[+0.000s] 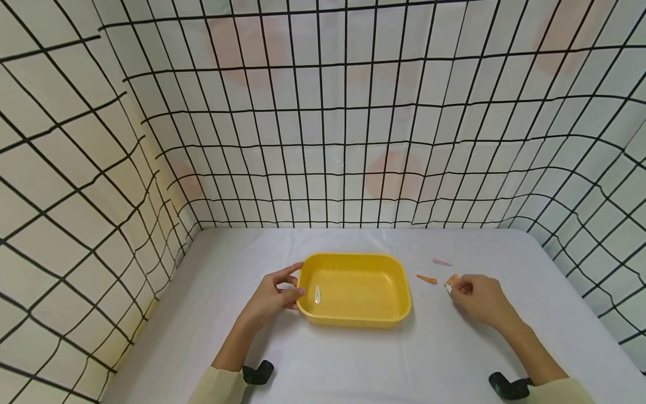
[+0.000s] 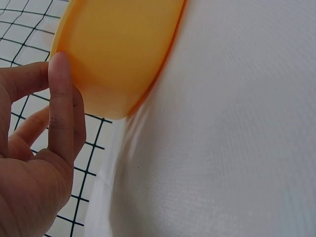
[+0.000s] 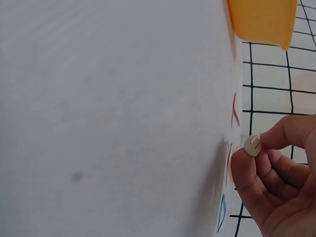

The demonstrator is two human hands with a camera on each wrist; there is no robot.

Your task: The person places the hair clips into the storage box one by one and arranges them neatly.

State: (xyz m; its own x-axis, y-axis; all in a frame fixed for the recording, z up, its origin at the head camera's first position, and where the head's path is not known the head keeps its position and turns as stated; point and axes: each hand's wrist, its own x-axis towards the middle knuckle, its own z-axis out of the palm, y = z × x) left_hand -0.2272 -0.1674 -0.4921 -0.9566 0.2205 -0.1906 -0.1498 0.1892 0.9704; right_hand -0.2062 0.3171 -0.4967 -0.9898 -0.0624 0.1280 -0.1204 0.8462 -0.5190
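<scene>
The left forearm (image 1: 236,345) slants up from the bottom edge, left of centre, to the left hand (image 1: 271,296), its index finger (image 1: 286,271) extended to the upper right, its thumb (image 1: 291,295) pointing right. The right forearm (image 1: 535,353) rises from the lower right corner; the right hand (image 1: 476,297) pinches with its fingertips (image 3: 242,159), other fingers bent.

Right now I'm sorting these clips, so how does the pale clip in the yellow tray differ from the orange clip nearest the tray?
The pale clip is whitish; the orange clip is orange. The pale clip lies inside the yellow tray, the orange clip outside it on the white cloth. The pale clip points away from the person, while the orange clip lies mostly crosswise. Both are slim, and neither is held.
</scene>
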